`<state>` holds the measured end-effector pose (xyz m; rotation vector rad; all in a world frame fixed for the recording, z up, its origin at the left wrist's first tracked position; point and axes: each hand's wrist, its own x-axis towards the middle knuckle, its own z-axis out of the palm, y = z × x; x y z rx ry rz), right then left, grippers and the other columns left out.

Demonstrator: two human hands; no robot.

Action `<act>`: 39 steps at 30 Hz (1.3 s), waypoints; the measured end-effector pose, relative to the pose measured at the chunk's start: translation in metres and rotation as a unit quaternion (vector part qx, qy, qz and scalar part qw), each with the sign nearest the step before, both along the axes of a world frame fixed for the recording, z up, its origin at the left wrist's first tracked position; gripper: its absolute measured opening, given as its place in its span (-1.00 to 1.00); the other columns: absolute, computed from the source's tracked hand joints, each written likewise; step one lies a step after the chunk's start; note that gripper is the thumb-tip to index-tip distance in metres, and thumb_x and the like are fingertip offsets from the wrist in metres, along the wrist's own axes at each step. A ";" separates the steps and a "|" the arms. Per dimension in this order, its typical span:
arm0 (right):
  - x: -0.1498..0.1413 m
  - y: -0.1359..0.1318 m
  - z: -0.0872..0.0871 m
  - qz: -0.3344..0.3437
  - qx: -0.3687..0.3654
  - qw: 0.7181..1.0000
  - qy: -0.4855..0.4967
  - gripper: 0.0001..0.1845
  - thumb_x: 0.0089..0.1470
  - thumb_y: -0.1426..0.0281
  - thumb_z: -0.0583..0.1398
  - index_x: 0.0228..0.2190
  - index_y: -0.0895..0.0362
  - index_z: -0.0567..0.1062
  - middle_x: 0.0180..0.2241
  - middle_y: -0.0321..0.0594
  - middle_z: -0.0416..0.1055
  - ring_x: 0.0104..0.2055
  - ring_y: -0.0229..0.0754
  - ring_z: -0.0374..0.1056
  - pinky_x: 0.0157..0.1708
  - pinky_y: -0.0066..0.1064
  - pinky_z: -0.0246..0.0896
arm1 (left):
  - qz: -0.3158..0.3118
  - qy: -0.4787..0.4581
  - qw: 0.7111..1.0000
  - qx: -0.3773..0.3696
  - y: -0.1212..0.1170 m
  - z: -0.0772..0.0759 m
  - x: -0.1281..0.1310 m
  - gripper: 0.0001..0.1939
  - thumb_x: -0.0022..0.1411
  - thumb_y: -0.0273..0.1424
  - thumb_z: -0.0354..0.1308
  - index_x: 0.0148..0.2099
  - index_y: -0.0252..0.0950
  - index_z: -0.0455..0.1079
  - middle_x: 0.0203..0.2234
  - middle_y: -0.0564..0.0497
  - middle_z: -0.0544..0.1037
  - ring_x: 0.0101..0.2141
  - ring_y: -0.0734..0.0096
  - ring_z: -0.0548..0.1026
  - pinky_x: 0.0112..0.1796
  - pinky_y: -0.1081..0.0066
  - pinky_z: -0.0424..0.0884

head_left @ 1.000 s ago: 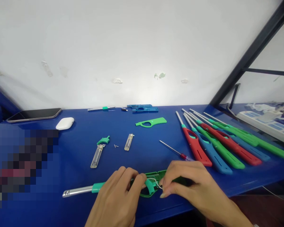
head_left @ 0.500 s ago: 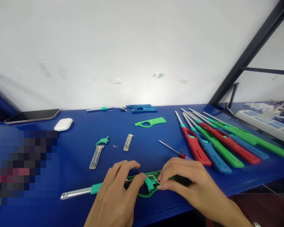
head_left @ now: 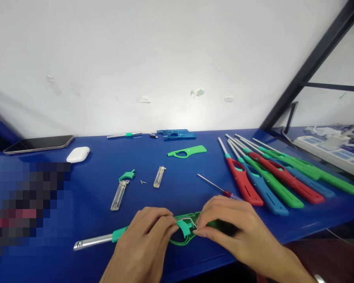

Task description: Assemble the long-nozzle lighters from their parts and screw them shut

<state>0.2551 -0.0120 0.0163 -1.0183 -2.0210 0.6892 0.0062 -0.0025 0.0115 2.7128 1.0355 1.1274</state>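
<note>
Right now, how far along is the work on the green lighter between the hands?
Looks done: metal tube and teal trigger sit in the open green shell. In hand: the left hand steadies it; the right hand pinches at the white wire. Apparently left, if being assembled: the loose green half and small screws lie apart.

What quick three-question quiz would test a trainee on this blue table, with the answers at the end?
1. Which thing is nearest the small white case?
A) the power strip
B) the phone
C) the red lighter

2. True or false: the screwdriver lies on the table, beyond the right hand.

3. Fill in the blank: between the left hand and the right hand, in the open handle, shows a thin wire coloured ____.

Key: 1. B; 2. True; 3. white
</note>
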 end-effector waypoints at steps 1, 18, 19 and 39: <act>0.000 0.000 0.000 0.001 0.001 1.000 -0.001 -0.94 0.32 0.39 0.38 -0.27 0.02 0.63 -0.30 -0.38 0.66 -0.27 -0.26 0.52 -0.17 -0.41 0.37 | -0.001 0.001 1.000 0.000 0.000 0.000 0.000 -0.63 0.56 -0.60 -0.12 -0.08 -0.21 0.50 -0.20 0.08 0.64 -0.21 0.47 0.63 -0.16 0.49 0.54; -0.001 0.000 0.003 0.000 0.005 1.000 -0.001 -0.95 0.32 0.41 0.38 -0.25 0.04 0.63 -0.29 -0.39 0.67 -0.26 -0.28 0.53 -0.17 -0.44 0.37 | 0.015 0.047 0.999 0.002 -0.002 -0.003 0.000 -0.60 0.41 -0.69 -0.13 -0.01 -0.21 0.44 -0.21 0.06 0.64 -0.25 0.35 0.63 -0.22 0.34 0.58; -0.001 0.000 0.003 0.000 0.004 1.000 -0.001 -0.95 0.32 0.41 0.38 -0.25 0.04 0.63 -0.28 -0.39 0.67 -0.26 -0.28 0.53 -0.17 -0.44 0.37 | 0.017 0.043 0.999 0.004 -0.002 -0.002 0.000 -0.60 0.39 -0.70 -0.13 -0.02 -0.21 0.44 -0.22 0.06 0.64 -0.26 0.35 0.63 -0.23 0.34 0.58; -0.001 0.001 0.004 -0.009 0.008 1.000 0.000 -0.98 0.31 0.41 0.38 -0.22 0.03 0.65 -0.29 -0.35 0.67 -0.27 -0.23 0.55 -0.20 -0.40 0.41 | 0.020 0.061 0.998 -0.022 -0.002 -0.008 -0.005 -0.46 0.27 -0.77 -0.13 0.09 -0.20 0.43 -0.14 0.00 0.66 -0.19 0.33 0.68 -0.17 0.34 0.67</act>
